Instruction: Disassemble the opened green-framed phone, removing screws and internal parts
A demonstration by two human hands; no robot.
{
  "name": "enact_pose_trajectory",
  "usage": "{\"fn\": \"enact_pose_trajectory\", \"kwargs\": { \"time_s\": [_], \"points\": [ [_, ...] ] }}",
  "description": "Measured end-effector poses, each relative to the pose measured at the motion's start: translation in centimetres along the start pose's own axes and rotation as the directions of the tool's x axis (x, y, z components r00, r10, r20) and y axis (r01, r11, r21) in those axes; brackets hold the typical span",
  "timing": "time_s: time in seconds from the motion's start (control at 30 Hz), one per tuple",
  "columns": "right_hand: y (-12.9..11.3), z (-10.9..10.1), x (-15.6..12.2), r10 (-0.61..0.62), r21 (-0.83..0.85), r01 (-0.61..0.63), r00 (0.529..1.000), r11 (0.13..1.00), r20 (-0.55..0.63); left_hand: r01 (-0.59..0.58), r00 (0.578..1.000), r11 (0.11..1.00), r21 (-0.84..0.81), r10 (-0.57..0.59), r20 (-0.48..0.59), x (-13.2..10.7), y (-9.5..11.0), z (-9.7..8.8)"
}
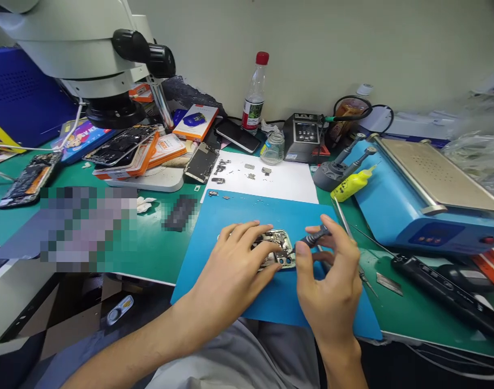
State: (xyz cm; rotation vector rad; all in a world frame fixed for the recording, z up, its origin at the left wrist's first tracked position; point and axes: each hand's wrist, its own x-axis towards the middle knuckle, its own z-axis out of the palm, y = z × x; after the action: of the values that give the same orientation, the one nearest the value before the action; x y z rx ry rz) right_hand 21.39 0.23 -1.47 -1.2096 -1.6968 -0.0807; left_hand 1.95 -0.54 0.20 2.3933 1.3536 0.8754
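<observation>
Dark grey, ribbed handle: one screwdriver (317, 236), centre right of the frame, pinched between thumb and fingers of the right hand (331, 275). Its tip points down at the phone's right end; whether it touches, I cannot tell from where I stand.

One opened phone (282, 239), centre of the frame, lying flat, gripped under the arched fingers of the left hand (238, 254), thumb at the near edge.

Condition: cover off, insides bared. In place: two round lenses (285, 261) and metal-and-board parts around them. By my reckoning the work is partway, with much left inside; the rest is hidden by the left hand.

Beneath: one blue mat (198, 265). Beyond it, upper centre: one white sheet (295, 183) bearing small loose parts (219, 180), their source uncertain.

Farther out: glass jar (273, 148) and red-capped bottle (255, 102), upper centre; yellow squeeze bottle (352, 183) and blue machine (400, 216), right; microscope (80, 54), upper left; another opened phone (30, 181), far left.
</observation>
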Motion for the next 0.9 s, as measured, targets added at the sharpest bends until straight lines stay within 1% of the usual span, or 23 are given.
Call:
{"fn": "enact_pose_trajectory", "kwargs": {
  "time_s": [0.07, 0.17, 0.23, 0.3, 0.33, 0.37, 0.43, 0.47, 0.5, 0.53, 0.57, 0.6, 0.63, 0.73, 0.8, 0.87, 0.9],
  "points": [
    [-0.2, -0.1, 0.0, 0.104, 0.077, -0.102, 0.994, 0.992, -0.018, 0.007, 1.0, 1.0, -0.001, -0.007, -0.017, 0.1, 0.2, 0.7],
    [-0.4, -0.4, -0.1, 0.234, 0.308, -0.225, 0.972, 0.924, 0.011, -0.012, 0.998, 1.0, 0.002, 0.012, -0.057, 0.2, 0.4, 1.7],
    [-0.6, -0.5, -0.3, 0.272, 0.423, -0.276, 0.96, 0.863, 0.071, -0.039, 0.997, 0.999, -0.025, 0.037, -0.075, 0.2, 0.4, 2.1],
    [-0.7, -0.5, -0.4, 0.294, 0.481, -0.316, 0.948, 0.818, 0.124, -0.061, 0.994, 0.997, -0.052, 0.056, -0.09, 0.1, 0.3, 2.2],
    [-0.8, -0.4, -0.3, 0.302, 0.49, -0.323, 0.945, 0.81, 0.125, -0.066, 0.993, 0.996, -0.059, 0.06, -0.098, 0.0, 0.2, 2.1],
    [-0.9, -0.5, -0.3, 0.309, 0.486, -0.318, 0.946, 0.814, 0.101, -0.07, 0.992, 0.996, -0.062, 0.063, -0.107, -0.1, 0.2, 1.9],
    [-0.7, -0.9, 0.2, 0.334, 0.408, -0.301, 0.943, 0.862, -0.011, -0.075, 0.989, 0.995, -0.063, 0.066, -0.13, -0.3, 0.0, 1.6],
    [-0.4, -1.5, 0.5, 0.339, 0.312, -0.302, 0.938, 0.901, -0.07, -0.077, 0.988, 0.995, -0.062, 0.068, -0.141, -0.4, -0.1, 1.5],
    [0.0, -2.2, 0.9, 0.331, 0.163, -0.311, 0.937, 0.936, -0.113, -0.081, 0.986, 0.995, -0.058, 0.072, -0.151, -0.4, -0.2, 1.3],
    [0.6, -3.1, 1.4, 0.318, -0.008, -0.321, 0.941, 0.947, -0.12, -0.086, 0.984, 0.995, -0.056, 0.077, -0.159, -0.4, -0.2, 1.3],
    [1.4, -4.2, 1.8, 0.293, -0.244, -0.296, 0.955, 0.924, -0.048, -0.091, 0.984, 0.994, -0.054, 0.082, -0.16, -0.4, -0.3, 1.2],
    [2.4, -5.3, 2.3, 0.262, -0.469, -0.211, 0.964, 0.858, 0.046, -0.095, 0.984, 0.994, -0.053, 0.086, -0.158, -0.4, -0.3, 1.2],
    [3.5, -6.4, 2.7, 0.25, -0.537, -0.161, 0.964, 0.828, 0.096, -0.101, 0.984, 0.994, -0.051, 0.092, -0.152, -0.3, -0.3, 1.2],
    [6.3, -8.6, 3.5, 0.227, -0.61, -0.047, 0.948, 0.791, 0.221, -0.149, 0.983, 0.989, -0.012, 0.147, -0.109, -0.2, -0.5, 1.1],
    [7.3, -9.0, 3.5, 0.2, -0.626, 0.02, 0.939, 0.78, 0.278, -0.219, 0.974, 0.975, 0.028, 0.22, -0.056, -0.2, -0.6, 1.0],
    [7.2, -8.8, 3.3, 0.162, -0.631, 0.073, 0.938, 0.773, 0.306, -0.296, 0.954, 0.954, 0.055, 0.298, -0.023, -0.3, -0.8, 0.9],
    [6.9, -8.5, 3.1, 0.141, -0.628, 0.098, 0.937, 0.772, 0.32, -0.327, 0.944, 0.943, 0.065, 0.329, -0.022, -0.4, -0.9, 0.9]
  ]
}}
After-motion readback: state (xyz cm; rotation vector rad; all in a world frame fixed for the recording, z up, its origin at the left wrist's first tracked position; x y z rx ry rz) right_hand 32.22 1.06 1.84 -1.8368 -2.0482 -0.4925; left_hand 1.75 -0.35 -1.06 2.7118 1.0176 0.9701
